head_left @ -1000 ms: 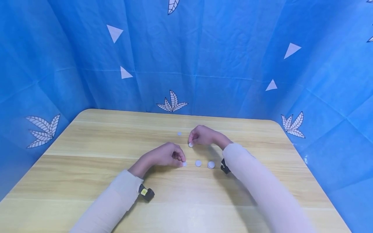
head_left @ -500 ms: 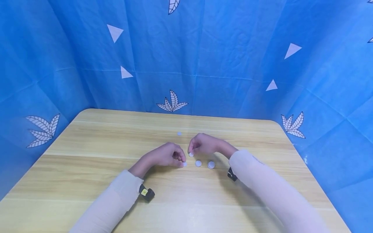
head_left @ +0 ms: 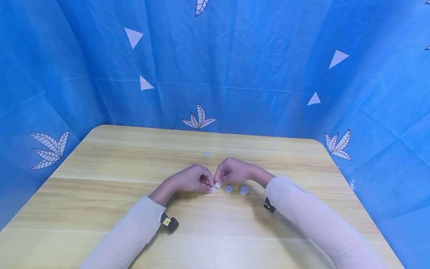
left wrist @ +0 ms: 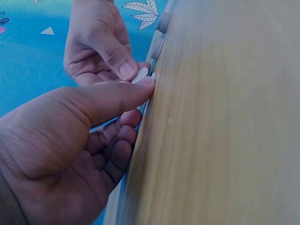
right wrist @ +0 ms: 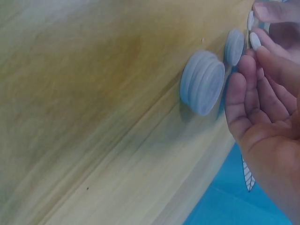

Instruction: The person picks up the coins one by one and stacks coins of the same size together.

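My left hand (head_left: pixel 194 180) rests low over the table, its thumb and fingertips pinching a small white disc (head_left: pixel 213 189) at the tabletop. Just behind and right of that disc, a second white disc (head_left: pixel 218 185) is held between the thumb and finger of my right hand (head_left: pixel 235 171). In the right wrist view the held disc (right wrist: pixel 255 41) sits close to the left hand's disc (right wrist: pixel 250 19); whether they touch is hard to tell. Right of both hands stand two short stacks of round discs, a smaller stack (head_left: pixel 228 189) and a wider stack (head_left: pixel 243 190).
A lone small white disc (head_left: pixel 206 154) lies farther back on the wooden table (head_left: pixel 111 160). Blue patterned curtain (head_left: pixel 268 74) hangs behind and at both sides. Each wrist carries a black camera mount, such as the left mount (head_left: pixel 170 224).
My right hand has come nearer with its disc, from the back of the table down to beside the left fingertips. The left hand and the stacks have stayed in place.
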### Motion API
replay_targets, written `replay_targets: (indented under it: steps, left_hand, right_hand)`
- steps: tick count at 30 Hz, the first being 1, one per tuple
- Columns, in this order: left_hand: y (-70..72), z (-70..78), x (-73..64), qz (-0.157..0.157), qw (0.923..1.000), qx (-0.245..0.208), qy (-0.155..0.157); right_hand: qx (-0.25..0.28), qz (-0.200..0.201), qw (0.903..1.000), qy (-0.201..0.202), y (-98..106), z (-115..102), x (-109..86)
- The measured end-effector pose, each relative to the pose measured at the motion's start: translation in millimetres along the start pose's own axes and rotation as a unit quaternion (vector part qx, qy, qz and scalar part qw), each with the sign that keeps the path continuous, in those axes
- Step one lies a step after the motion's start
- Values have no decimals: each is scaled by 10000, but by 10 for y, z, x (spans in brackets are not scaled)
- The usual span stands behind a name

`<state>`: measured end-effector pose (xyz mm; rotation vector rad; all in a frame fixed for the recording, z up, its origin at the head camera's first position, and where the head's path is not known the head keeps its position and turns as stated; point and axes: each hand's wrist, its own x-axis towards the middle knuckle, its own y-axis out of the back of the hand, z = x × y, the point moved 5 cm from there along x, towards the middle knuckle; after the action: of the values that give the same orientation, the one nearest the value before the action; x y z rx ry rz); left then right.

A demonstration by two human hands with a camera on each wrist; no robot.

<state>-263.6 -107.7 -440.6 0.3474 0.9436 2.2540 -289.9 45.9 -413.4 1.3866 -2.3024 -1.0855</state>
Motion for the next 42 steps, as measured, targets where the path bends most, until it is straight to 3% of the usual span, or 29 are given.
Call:
replay_targets:
  steps: [14,22,28,35,42]
  left_hand:
    - [14,32,-4,13,10000,42,-63]
    - [4,16,1,-4,10000,64,3]
    - [10,4,-3,21,10000,-5,49]
    - [21,-17,-2,44,9999,-21,116]
    - [22,-12,1,44,10000,-19,40]
  right_hand:
    - [156,25,9999,-60,-101,-60,34]
    - [310,-15,9988,-376,-122,-64,24]
    - [468,143,9974,-537,-161,-42,7]
    - [337,345,9983,-332,-182,-106,-17]
    - [256,510,9976,-403,-211,-88,-9]
